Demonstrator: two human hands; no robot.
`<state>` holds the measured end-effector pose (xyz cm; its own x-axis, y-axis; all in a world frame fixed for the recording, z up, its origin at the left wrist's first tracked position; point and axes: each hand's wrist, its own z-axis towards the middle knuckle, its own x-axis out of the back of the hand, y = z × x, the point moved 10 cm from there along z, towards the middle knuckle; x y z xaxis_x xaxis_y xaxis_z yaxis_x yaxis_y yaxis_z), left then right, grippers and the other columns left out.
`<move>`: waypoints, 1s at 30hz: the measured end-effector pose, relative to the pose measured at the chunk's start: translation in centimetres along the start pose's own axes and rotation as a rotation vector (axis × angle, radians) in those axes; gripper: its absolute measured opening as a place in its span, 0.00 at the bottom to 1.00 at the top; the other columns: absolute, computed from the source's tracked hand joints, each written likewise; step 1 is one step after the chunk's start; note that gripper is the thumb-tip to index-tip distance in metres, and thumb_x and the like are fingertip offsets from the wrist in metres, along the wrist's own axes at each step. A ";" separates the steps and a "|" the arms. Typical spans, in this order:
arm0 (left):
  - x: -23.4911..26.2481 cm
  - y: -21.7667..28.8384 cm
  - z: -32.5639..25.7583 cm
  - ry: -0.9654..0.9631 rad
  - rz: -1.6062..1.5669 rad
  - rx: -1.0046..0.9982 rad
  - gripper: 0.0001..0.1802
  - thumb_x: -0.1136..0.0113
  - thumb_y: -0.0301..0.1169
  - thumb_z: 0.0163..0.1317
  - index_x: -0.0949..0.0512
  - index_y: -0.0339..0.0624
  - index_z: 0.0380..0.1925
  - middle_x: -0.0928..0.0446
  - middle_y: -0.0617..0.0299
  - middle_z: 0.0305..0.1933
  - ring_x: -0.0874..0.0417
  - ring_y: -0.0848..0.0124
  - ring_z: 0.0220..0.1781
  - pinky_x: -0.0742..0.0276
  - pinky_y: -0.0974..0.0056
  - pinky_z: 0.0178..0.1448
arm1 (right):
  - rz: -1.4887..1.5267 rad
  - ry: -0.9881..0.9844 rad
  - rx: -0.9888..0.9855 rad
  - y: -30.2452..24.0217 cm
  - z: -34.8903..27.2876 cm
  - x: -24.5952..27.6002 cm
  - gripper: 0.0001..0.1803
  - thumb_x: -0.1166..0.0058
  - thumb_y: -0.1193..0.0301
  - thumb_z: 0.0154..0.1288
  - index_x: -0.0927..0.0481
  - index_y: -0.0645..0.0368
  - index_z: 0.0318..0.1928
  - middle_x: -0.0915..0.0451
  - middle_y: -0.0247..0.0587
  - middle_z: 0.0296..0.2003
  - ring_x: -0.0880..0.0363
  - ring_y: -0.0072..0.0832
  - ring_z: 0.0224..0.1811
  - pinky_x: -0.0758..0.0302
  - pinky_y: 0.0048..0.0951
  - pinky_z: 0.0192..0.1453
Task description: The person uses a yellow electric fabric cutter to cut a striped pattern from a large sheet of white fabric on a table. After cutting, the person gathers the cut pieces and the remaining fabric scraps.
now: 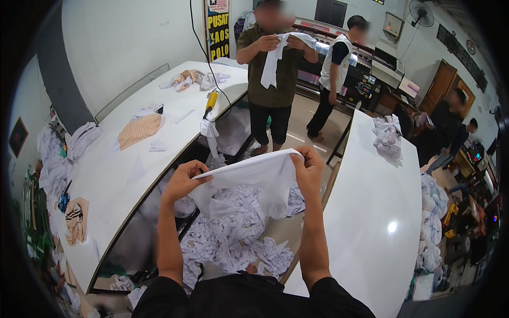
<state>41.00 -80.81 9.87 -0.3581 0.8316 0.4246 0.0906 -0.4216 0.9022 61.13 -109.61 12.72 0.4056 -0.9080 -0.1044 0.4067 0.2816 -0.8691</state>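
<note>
A piece of thin white fabric (249, 169) is stretched between my two hands, its upper edge pulled nearly straight and the rest hanging down. My left hand (183, 182) pinches one upper corner between thumb and fingers. The other upper corner, a little higher, is gripped by my right hand (308, 170). Below the cloth lies a big heap of crumpled white fabric scraps (222, 238), around where I stand. The fabric hides part of this heap.
A long white table (175, 130) at left bears striped orange cloth (140, 131) and a yellow corded tool (211, 100). Another white table (371, 212) stands at right with a crumpled white bundle (387, 135). Ahead, a person (273, 69) holds up white cloth; others stand farther back.
</note>
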 end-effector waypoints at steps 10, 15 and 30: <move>-2.5 -0.4 -2.5 -0.269 -0.188 0.042 0.10 0.32 0.23 0.59 0.17 0.38 0.41 0.14 0.65 0.36 0.18 0.82 0.38 0.28 0.75 0.41 | -0.331 -0.849 0.170 1.2 -5.6 -5.3 0.18 0.31 0.64 0.66 0.17 0.61 0.51 0.16 0.35 0.39 0.19 0.28 0.46 0.24 0.34 0.55; -5.8 0.1 -2.0 -0.284 -0.040 0.026 0.12 0.31 0.26 0.58 0.19 0.35 0.41 0.14 0.64 0.38 0.18 0.79 0.39 0.24 0.71 0.44 | -0.026 -0.878 -0.199 4.6 -10.5 -13.5 0.24 0.32 0.64 0.68 0.22 0.61 0.60 0.18 0.36 0.41 0.20 0.26 0.47 0.24 0.34 0.53; 1.6 3.1 -3.7 0.199 0.448 -0.095 0.10 0.29 0.27 0.56 0.21 0.36 0.35 0.22 0.55 0.23 0.24 0.66 0.23 0.29 0.62 0.32 | -0.195 -0.651 0.159 2.8 -5.1 -16.3 0.10 0.36 0.73 0.67 0.17 0.63 0.46 0.18 0.40 0.32 0.20 0.30 0.33 0.22 0.34 0.41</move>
<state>37.30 -82.09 13.09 -0.4747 0.4801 0.7377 0.1944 -0.7603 0.6198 51.48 -95.54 9.50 0.7011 -0.5899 0.4006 0.6167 0.2197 -0.7559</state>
